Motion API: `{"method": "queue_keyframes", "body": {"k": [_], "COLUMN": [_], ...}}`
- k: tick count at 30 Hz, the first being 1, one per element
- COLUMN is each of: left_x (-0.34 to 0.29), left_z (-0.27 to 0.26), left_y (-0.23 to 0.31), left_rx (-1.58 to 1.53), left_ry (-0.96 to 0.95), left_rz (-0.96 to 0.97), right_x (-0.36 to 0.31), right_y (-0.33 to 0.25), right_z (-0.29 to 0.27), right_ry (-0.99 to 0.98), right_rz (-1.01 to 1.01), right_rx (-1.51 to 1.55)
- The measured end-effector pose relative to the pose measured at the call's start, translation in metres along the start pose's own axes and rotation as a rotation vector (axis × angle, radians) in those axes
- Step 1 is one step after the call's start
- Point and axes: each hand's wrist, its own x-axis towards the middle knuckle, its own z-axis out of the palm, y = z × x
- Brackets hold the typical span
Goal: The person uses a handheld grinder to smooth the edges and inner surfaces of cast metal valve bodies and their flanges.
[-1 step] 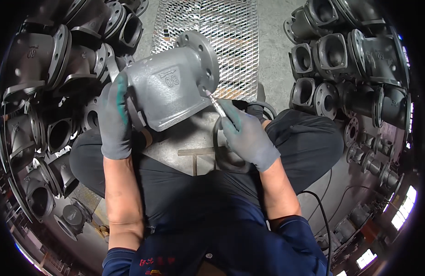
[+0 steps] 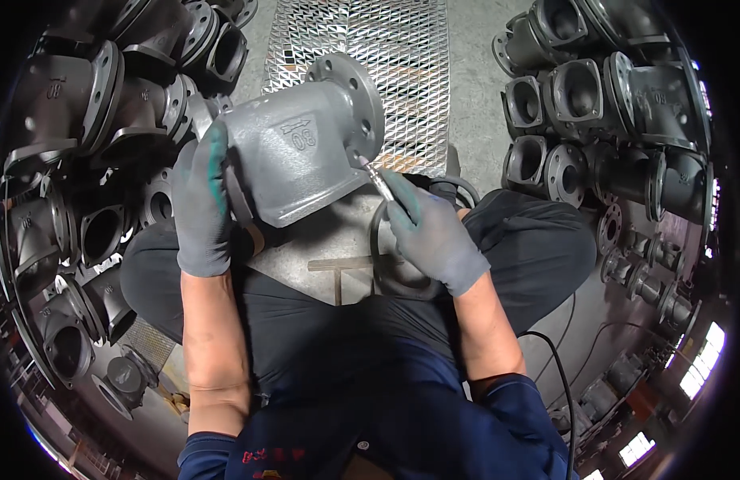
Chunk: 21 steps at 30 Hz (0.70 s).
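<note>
My left hand (image 2: 202, 200), in a grey glove with green patches, is closed on the left end of a grey cast-iron valve body (image 2: 290, 152). The casting is held tilted above the floor between my bent legs, its round bolt-hole flange (image 2: 358, 104) up and to the right. Raised marks and an arrow show on its side. Gloved alike, my right hand (image 2: 434, 232) grips a slim pen-shaped metal tool (image 2: 376, 180). The tool's tip is at the inner corner where the flange meets the body; whether it touches is too small to tell.
Similar castings are stacked at the left (image 2: 66, 104) and right (image 2: 578, 96). A patterned metal sheet (image 2: 402, 72) lies ahead on the floor. Below the valve body are a T-shaped metal piece (image 2: 338, 268) and a dark hose (image 2: 378, 240). A black cable (image 2: 566, 376) runs at my right.
The valve body has turned very slightly, its flange shifting a little to the right. My right hand and the tool have moved barely, staying at the same corner.
</note>
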Motion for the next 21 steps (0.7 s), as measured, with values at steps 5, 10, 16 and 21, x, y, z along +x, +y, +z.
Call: {"method": "queue_keyframes", "body": {"k": [5, 10, 16, 21], "left_x": [0.014, 0.015, 0.006, 0.008], "left_z": [0.003, 0.001, 0.014, 0.015], "left_y": [0.031, 0.042, 0.051, 0.047], "left_rx": [0.180, 0.127, -0.163, 0.081], "left_ry": [0.048, 0.050, 0.057, 0.125], "left_rz": [0.215, 0.170, 0.082, 0.228], "right_x": [0.017, 0.051, 0.074, 0.079], "right_y": [-0.025, -0.043, -0.043, -0.055], "right_z": [-0.026, -0.031, -0.038, -0.037], "right_ry": [-0.118, -0.214, -0.334, -0.382], "right_rz": [0.001, 0.086, 0.120, 0.156], "right_rx": [-0.302, -0.425, -0.438, -0.502]}}
